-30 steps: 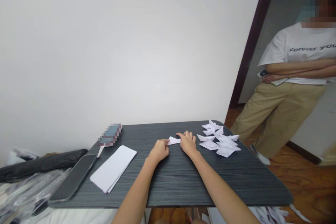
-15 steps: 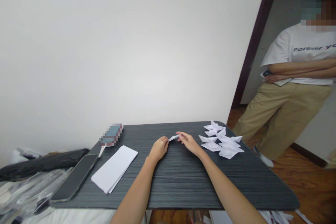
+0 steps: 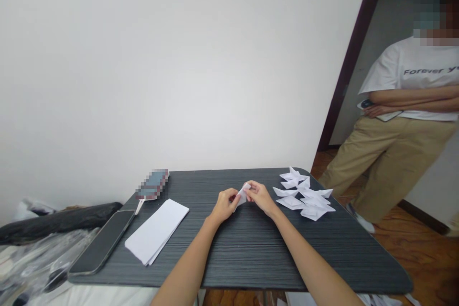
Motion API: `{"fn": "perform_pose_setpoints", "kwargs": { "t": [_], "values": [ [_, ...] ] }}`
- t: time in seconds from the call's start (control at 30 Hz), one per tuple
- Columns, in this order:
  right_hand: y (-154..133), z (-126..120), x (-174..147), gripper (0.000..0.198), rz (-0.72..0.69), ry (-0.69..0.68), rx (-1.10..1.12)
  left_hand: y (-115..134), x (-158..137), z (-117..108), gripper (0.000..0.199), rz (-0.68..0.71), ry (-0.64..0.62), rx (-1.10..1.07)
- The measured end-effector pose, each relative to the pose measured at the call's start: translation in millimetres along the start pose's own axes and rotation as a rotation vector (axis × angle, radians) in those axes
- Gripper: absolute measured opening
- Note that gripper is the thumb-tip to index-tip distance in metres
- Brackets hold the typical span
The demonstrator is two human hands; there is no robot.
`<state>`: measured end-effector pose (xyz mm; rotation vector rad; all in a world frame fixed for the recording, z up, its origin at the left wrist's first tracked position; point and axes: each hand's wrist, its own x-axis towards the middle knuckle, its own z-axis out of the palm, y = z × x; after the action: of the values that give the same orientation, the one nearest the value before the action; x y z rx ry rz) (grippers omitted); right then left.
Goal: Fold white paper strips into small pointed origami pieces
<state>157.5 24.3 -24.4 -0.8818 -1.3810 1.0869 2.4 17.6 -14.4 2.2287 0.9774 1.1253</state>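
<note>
Shirt: a person (image 3: 392,153) beyond the right edge of the worktop (image 3: 251,253) is wearing a white short-sleeved shirt (image 3: 418,55) that is bearing printed wording (image 3: 424,71).
First word: "Forever" is showing in full, a capital F leading and lower-case letters following.
Second word: a "y" is beginning it; the right border of the view is cutting off the rest.
Lettering: dark characters are standing out on white cloth.
Chest placement: both words are running in one line below the neckline and above the crossed forearms (image 3: 416,98), well above the shirt's bottom hem.
</note>
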Motion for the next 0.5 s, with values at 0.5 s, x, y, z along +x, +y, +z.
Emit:
{"fn": "perform_pose_setpoints", "kwargs": {
  "t": [0.5],
  "values": [
    [-8.0, 4.9, -6.5, 0.022, -0.263, 0.127, -0.659, -0.7, 3.5, 6.1, 0.023, -0.162, 0.14, -0.214]
  ]
}}
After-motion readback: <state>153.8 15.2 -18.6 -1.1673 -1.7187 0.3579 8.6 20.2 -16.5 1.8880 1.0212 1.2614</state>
